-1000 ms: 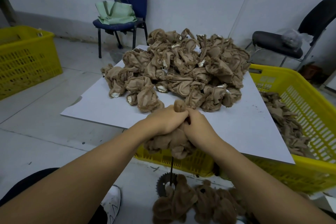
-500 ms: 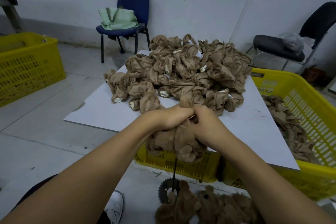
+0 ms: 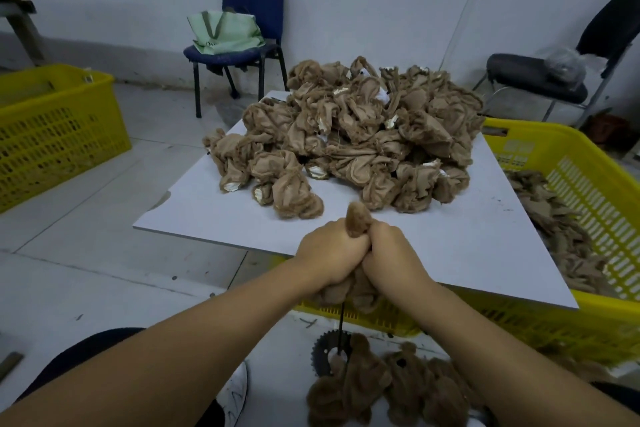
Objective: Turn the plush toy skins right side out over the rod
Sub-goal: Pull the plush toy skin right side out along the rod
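Observation:
My left hand [image 3: 329, 253] and my right hand [image 3: 394, 255] press side by side around one brown plush toy skin [image 3: 356, 224]. A furry tip pokes up between the fists and bunched fabric hangs under them. Below the fabric a thin dark rod [image 3: 341, 324] runs down to a toothed metal disc [image 3: 323, 352] on the floor. A big heap of inside-out tan skins [image 3: 353, 135] lies on the white board [image 3: 485, 246] beyond my hands. Furry turned skins [image 3: 388, 388] lie on the floor beside the disc.
The board rests on a yellow crate [image 3: 568, 215] holding more tan skins. Another yellow crate [image 3: 52, 128] stands at far left. A blue chair [image 3: 249, 28] with a green bag is at the back wall, a black chair [image 3: 554, 80] at right. My white shoe [image 3: 235, 392] is near the disc.
Both fists have slid down the rod, and a furry tip of the skin now sticks up between them. The view has tilted slightly.

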### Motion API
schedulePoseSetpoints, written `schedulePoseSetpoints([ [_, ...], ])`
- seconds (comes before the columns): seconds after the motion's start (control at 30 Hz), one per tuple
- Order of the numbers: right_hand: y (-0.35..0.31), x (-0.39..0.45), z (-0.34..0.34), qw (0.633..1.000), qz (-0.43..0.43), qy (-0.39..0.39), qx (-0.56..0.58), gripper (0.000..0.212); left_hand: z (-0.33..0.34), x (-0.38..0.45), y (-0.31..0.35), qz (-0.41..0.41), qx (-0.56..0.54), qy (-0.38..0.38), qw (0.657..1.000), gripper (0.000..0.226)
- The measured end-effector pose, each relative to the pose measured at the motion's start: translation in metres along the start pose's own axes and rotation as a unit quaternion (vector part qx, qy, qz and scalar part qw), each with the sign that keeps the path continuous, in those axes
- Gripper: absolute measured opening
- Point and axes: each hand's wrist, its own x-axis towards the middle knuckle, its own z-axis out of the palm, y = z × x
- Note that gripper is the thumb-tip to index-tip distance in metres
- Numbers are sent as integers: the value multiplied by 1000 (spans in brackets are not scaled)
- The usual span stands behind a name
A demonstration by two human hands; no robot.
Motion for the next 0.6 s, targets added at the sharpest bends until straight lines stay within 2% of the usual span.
schedulePoseSetpoints([
  [0.07, 2, 3, 6, 1000, 1, -6, -15, 14, 1, 2, -2, -11, 3, 8, 1000, 32],
  [0.13, 2, 5, 2, 1000, -8, -6, -28, 11, -5, 4, -2, 17, 21, 11, 1000, 29],
  [0.17, 2, 5, -3, 1000, -16, -5, -25, 16, -10, 4, -2, 42, 11, 27, 999, 25],
  [0.2, 0, 6, -9, 1000, -24, 6, -10, 21, -14, 6, -2, 66, -19, 56, 996, 21],
  [0.27, -2, 8, -17, 997, -45, 57, 18, 18, -17, 11, 1, 96, -144, 99, 980, 16],
  [0.33, -4, 9, -20, 996, -60, 65, -15, 24, -9, 12, 2, 82, -307, 57, 947, 10],
  [0.37, -5, 7, -17, 997, -48, 40, -33, 21, -1, 10, 2, 60, -356, 25, 932, 19],
  [0.43, -3, 3, -8, 1000, -21, -8, -18, 9, 9, 10, -3, 59, -379, -37, 923, 35],
  [0.47, -1, 1, -6, 1000, -22, -4, -5, 5, 9, 11, -5, 72, -380, -49, 921, 35],
  [0.53, -1, 1, -10, 998, -44, 48, 23, 6, -2, 11, -3, 108, -407, -13, 907, 22],
  [0.6, -3, 3, -18, 987, -69, 118, 80, 16, -13, 11, 5, 112, -471, 43, 874, 15],
])
